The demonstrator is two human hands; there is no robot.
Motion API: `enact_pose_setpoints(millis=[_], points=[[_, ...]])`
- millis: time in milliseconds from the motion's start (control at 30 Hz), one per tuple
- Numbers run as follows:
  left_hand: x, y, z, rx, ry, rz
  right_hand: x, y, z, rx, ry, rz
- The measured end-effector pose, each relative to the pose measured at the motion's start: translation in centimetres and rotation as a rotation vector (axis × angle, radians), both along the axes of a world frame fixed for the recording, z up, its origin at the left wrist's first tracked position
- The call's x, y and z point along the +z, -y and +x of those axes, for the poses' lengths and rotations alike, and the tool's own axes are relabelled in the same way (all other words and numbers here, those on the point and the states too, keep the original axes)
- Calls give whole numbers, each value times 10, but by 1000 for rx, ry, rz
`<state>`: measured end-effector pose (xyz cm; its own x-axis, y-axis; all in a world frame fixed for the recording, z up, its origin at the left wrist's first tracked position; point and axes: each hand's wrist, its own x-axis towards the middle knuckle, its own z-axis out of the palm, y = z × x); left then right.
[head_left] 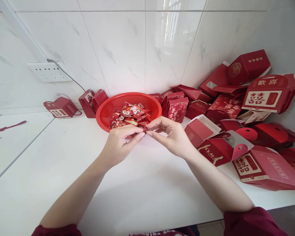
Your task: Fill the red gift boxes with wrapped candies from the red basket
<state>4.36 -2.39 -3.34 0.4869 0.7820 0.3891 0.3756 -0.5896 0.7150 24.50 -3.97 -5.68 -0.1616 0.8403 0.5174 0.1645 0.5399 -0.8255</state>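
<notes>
Both of my hands meet just in front of a red plastic basket (127, 95), low in its near right part. A small dark-red piece with a speck of yellow (145, 129) is pinched between my left hand (120, 141) and my right hand (172, 136). It looks like a wrapped candy, but the fingers cover most of it. Thumb and forefinger of each hand are closed on its two sides. Behind them the basket holds several red wrapped candies (131, 111) with printed white and gold patterns.
Several red gift boxes (258, 167) are heaped on the right. Three more boxes, including a heart-topped one (61, 108), stand left of the basket. A dark-red ribbon-like strip (12, 126) lies on the white table (127, 193) at far left. A socket panel (49, 72) is on the tiled wall.
</notes>
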Motion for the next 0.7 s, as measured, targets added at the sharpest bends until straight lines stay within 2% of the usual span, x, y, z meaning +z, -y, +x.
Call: enact_pose_setpoints(millis=[133, 267, 467, 567, 700], points=[[1, 6, 1, 25, 1, 108, 3, 3, -1, -3, 10, 66], [-1, 10, 2, 19, 24, 61, 6, 7, -3, -68, 136, 300], [-1, 11, 2, 37, 67, 30, 3, 7, -8, -215, 232, 556], [-2, 13, 4, 88, 55, 127, 2, 7, -9, -267, 278, 672], [-4, 17, 8, 176, 41, 341, 5, 8, -9, -260, 267, 656]])
